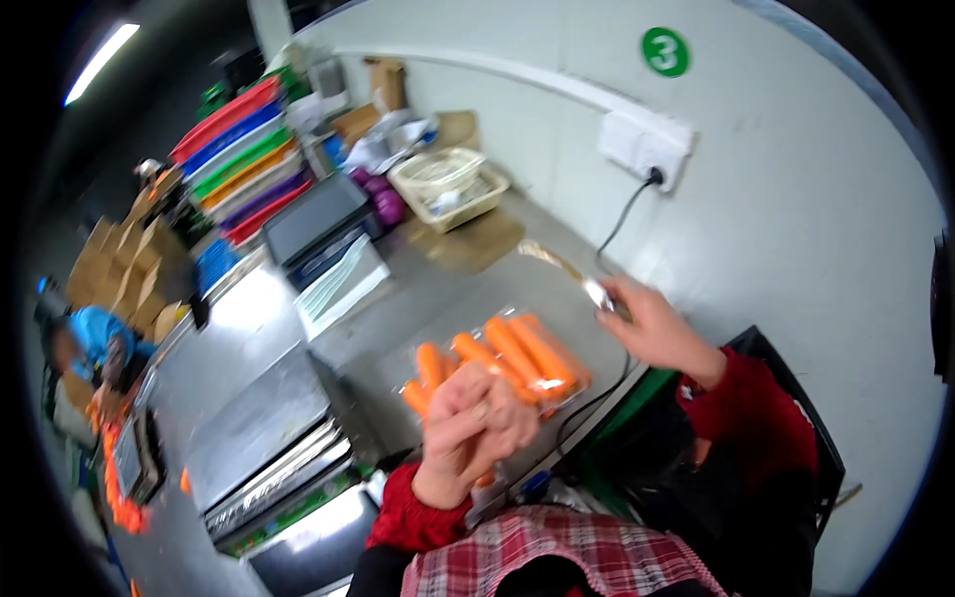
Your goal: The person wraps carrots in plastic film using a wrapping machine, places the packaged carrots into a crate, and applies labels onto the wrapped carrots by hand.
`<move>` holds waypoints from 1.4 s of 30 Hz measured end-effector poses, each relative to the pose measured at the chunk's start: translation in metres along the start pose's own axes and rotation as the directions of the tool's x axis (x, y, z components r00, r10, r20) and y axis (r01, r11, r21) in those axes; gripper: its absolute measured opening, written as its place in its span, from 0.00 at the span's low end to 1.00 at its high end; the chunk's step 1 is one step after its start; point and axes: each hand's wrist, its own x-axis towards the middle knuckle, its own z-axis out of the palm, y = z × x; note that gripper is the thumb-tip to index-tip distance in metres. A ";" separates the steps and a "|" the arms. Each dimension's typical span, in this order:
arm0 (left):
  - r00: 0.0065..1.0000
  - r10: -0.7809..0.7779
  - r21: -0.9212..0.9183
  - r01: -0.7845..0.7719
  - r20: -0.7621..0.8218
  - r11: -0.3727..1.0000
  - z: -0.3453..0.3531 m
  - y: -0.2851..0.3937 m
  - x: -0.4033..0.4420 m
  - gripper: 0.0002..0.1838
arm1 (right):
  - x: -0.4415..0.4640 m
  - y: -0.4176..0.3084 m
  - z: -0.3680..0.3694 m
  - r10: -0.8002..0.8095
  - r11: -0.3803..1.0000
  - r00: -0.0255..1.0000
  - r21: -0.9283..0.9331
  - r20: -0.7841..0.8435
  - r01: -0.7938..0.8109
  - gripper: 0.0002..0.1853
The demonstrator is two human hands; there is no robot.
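Several orange carrots (512, 348) lie in clear plastic wrap on the metal table (398, 316). My left hand (476, 423) is raised over the near edge of the carrots, its fingers curled together; whether anything small is between them is hidden. To the right of the carrots, my right hand (642, 320) pinches a small shiny silver and white object (597, 294), which I cannot make out clearly. A brownish, glinting strip (552, 261) extends from it toward the back left.
Stacked coloured trays (239, 149), a dark flat device (316, 219), papers (341, 287) and a cream basket (453, 189) stand behind. A metal box (261, 428) is at left. A black cable (622, 221) hangs from the wall socket. A co-worker in blue (99, 338) is far left.
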 end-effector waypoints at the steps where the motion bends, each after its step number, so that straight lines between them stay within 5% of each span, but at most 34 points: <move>1: 1.000 -0.002 0.048 0.003 -0.019 0.999 -0.005 0.000 0.000 0.09 | 0.015 0.017 -0.018 -0.064 0.986 0.993 -0.157 -0.095 0.049 0.18; 2: 0.999 0.001 0.100 0.003 -0.042 0.995 -0.010 0.000 -0.002 0.09 | 0.033 0.033 -0.039 -0.143 0.947 0.975 -0.310 -0.171 0.085 0.19; 4: 0.988 0.041 0.128 -0.022 -0.151 0.992 -0.016 -0.006 -0.003 0.08 | 0.063 0.050 -0.081 0.046 0.803 0.989 -0.584 -0.143 -0.122 0.20; 6: 0.989 0.030 0.080 -0.019 -0.147 0.997 -0.031 -0.007 -0.008 0.08 | 0.092 0.086 -0.108 0.110 0.687 0.962 -0.680 -0.249 -0.255 0.20; 9: 0.886 0.040 0.385 0.159 -0.462 0.909 -0.062 -0.005 -0.027 0.07 | 0.137 0.131 -0.138 0.063 0.576 0.896 -0.717 -0.440 -0.393 0.18; 13: 0.717 0.249 0.593 0.276 -0.651 0.757 -0.105 0.006 -0.048 0.05 | 0.187 0.164 -0.158 -0.158 0.464 0.869 -0.812 -0.469 -0.354 0.12; 15: 0.651 0.364 0.669 0.307 -0.667 0.677 -0.134 0.017 -0.062 0.05 | 0.204 0.196 -0.158 -0.237 0.059 0.918 -0.948 -0.317 -0.312 0.14; 17: 0.553 0.440 0.680 0.366 -0.708 0.635 -0.155 0.029 -0.074 0.07 | 0.211 0.208 -0.156 -0.314 -0.054 0.903 -0.944 -0.292 -0.324 0.13; 19: 0.557 0.544 0.778 0.459 -0.628 0.428 -0.167 0.037 -0.080 0.08 | 0.211 0.230 -0.158 -0.236 -0.086 0.952 -0.971 -0.196 -0.222 0.16; 20: 0.568 0.569 0.804 0.421 -0.594 0.420 -0.179 0.039 -0.089 0.08 | 0.211 0.230 -0.152 -0.035 -0.072 0.980 -0.977 -0.197 -0.199 0.17; 21: 0.569 0.603 0.829 0.357 -0.559 0.431 -0.187 0.039 -0.090 0.07 | 0.201 0.231 -0.149 -0.230 -0.012 0.961 -0.987 -0.151 -0.158 0.17; 22: 0.551 0.602 0.811 0.470 -0.578 0.349 -0.188 0.041 -0.086 0.07 | 0.200 0.229 -0.146 -0.205 -0.063 0.965 -0.981 -0.165 -0.181 0.20; 24: 0.510 0.648 0.712 0.699 -0.566 0.072 -0.194 0.040 -0.085 0.25 | 0.198 0.216 -0.121 -0.250 -0.066 0.957 -0.984 -0.146 -0.167 0.23; 26: 0.536 0.672 0.620 0.771 -0.511 -0.144 -0.213 0.029 -0.094 0.30 | 0.188 0.171 -0.061 -0.324 0.295 0.923 -0.949 -0.207 -0.109 0.26; 27: 0.550 0.672 0.619 0.766 -0.495 -0.171 -0.208 0.027 -0.092 0.34 | 0.161 0.175 -0.015 -0.193 0.669 0.958 -0.743 -0.214 -0.031 0.31; 28: 0.569 0.658 0.630 0.755 -0.494 -0.180 -0.203 0.027 -0.087 0.34 | 0.125 0.161 0.039 0.122 0.848 0.987 -0.507 -0.101 -0.156 0.34; 30: 0.626 0.615 0.456 0.776 -0.480 -0.435 -0.198 0.024 -0.076 0.37 | 0.067 0.133 0.128 0.433 0.850 0.839 -0.458 0.328 -0.260 0.38; 31: 0.676 0.543 0.390 0.734 -0.498 -0.556 -0.202 0.027 -0.073 0.42 | 0.058 0.102 0.143 0.584 0.811 0.659 -0.323 0.473 -0.487 0.40; 33: 0.743 0.424 0.348 0.635 -0.517 -0.690 -0.208 0.039 -0.064 0.35 | 0.014 0.139 0.200 0.340 0.734 0.715 0.303 0.611 -0.608 0.42; 34: 0.712 0.338 0.356 0.634 -0.616 -0.687 -0.206 0.044 -0.049 0.31 | 0.017 0.121 0.195 0.360 0.814 0.737 0.193 0.572 -0.548 0.39; 35: 0.813 0.321 0.446 0.546 -0.486 -0.709 -0.223 0.044 -0.057 0.28 | 0.018 0.101 0.189 0.380 0.872 0.757 0.068 0.532 -0.485 0.36; 36: 0.810 0.314 0.504 0.562 -0.495 -0.656 -0.226 0.040 -0.056 0.25 | 0.018 0.082 0.181 0.398 0.904 0.775 -0.064 0.490 -0.424 0.34; 37: 0.754 0.316 0.476 0.623 -0.575 -0.621 -0.242 0.039 -0.056 0.23 | 0.014 0.072 0.193 0.348 0.937 0.858 -0.149 0.377 -0.314 0.32; 38: 0.699 0.228 0.562 0.693 -0.678 -0.452 -0.238 0.035 -0.045 0.25 | 0.017 0.064 0.207 0.499 0.859 0.800 -0.315 0.334 -0.405 0.33; 39: 0.766 0.341 0.494 0.622 -0.544 -0.608 -0.229 0.026 -0.037 0.28 | 0.011 0.058 0.198 0.508 0.850 0.817 -0.309 0.271 -0.426 0.39; 40: 0.733 0.339 0.370 0.618 -0.589 -0.694 -0.207 0.016 -0.020 0.30 | 0.010 0.054 0.191 0.485 0.860 0.846 -0.296 0.220 -0.416 0.45; 42: 0.727 0.364 0.305 0.610 -0.582 -0.731 -0.209 0.010 -0.010 0.30 | 0.022 0.074 0.205 0.543 0.837 0.810 -0.210 0.221 -0.505 0.44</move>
